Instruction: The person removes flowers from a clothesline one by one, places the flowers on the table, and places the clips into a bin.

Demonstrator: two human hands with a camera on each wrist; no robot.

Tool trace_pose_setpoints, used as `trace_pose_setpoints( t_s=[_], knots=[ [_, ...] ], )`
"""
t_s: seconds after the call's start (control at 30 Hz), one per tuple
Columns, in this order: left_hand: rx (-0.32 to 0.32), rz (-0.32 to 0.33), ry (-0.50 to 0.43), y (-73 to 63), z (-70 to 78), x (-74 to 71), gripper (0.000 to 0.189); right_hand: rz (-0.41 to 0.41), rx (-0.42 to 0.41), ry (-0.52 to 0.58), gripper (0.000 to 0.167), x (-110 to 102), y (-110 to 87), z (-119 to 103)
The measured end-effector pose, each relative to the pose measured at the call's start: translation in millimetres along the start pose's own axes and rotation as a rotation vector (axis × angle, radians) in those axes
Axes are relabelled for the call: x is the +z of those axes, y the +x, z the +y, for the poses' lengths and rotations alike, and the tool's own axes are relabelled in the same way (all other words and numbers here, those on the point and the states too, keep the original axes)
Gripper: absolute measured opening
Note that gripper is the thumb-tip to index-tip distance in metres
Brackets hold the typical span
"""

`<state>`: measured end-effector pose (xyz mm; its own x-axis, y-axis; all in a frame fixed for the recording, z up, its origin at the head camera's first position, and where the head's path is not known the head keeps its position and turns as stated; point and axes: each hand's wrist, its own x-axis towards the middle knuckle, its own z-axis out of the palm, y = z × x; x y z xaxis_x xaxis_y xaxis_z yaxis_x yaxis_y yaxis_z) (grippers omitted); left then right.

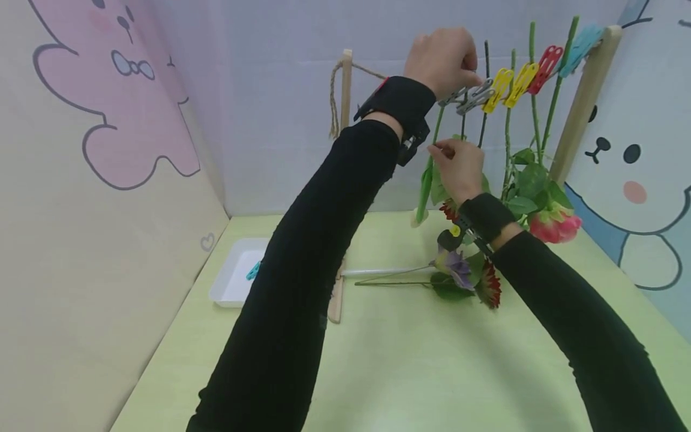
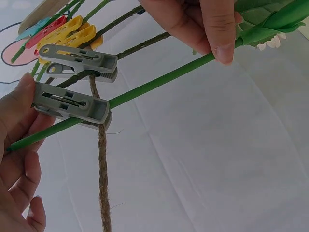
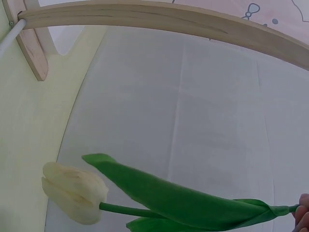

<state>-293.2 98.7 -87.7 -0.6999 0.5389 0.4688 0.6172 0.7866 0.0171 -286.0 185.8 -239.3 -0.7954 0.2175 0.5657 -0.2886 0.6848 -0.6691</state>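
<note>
My left hand (image 1: 439,63) is up at the jute rope (image 2: 103,174), pinching the tail of a grey clothespin (image 2: 72,104) between thumb and fingers. That clothespin sits over the rope and a green stem (image 2: 159,79). Lower down, my right hand (image 1: 461,168) pinches the same stem just above its leaves. The stem belongs to a white tulip (image 3: 75,193), which hangs head down with long green leaves (image 3: 183,203). Right beside it, a second grey clothespin (image 2: 84,58) clips a darker stem to the rope.
Farther along the rope are yellow clothespins (image 1: 520,85), a red one (image 1: 546,69) and a blue one (image 1: 580,51), with flowers such as a pink bloom (image 1: 556,225) hanging. Wooden posts (image 1: 585,108) hold the rope. A purple flower (image 1: 454,267) and a white tray (image 1: 229,288) lie on the table.
</note>
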Motion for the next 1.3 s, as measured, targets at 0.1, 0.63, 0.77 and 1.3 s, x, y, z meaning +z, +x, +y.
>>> trace_pose_setpoints(
  t_s=[0.1,0.63,0.77,1.3],
  knots=[
    [0.013,0.032,0.028,-1.4,-2.1,1.9,0.028,0.009,-0.002,-0.001,0.031,0,0.9,2],
    [0.05,0.149,-0.064,-7.8,-13.2,3.8,0.031,-0.051,0.021,-0.019,0.031,-2,-2.2,4],
    [0.05,0.158,-0.101,-7.0,-15.4,3.5,0.032,-0.067,0.024,-0.021,0.031,-1,-4.5,7],
    [0.042,0.3,-0.206,-8.6,-25.0,-25.0,0.033,-0.093,-0.197,-0.096,0.025,-6,-16.9,8]
  ],
)
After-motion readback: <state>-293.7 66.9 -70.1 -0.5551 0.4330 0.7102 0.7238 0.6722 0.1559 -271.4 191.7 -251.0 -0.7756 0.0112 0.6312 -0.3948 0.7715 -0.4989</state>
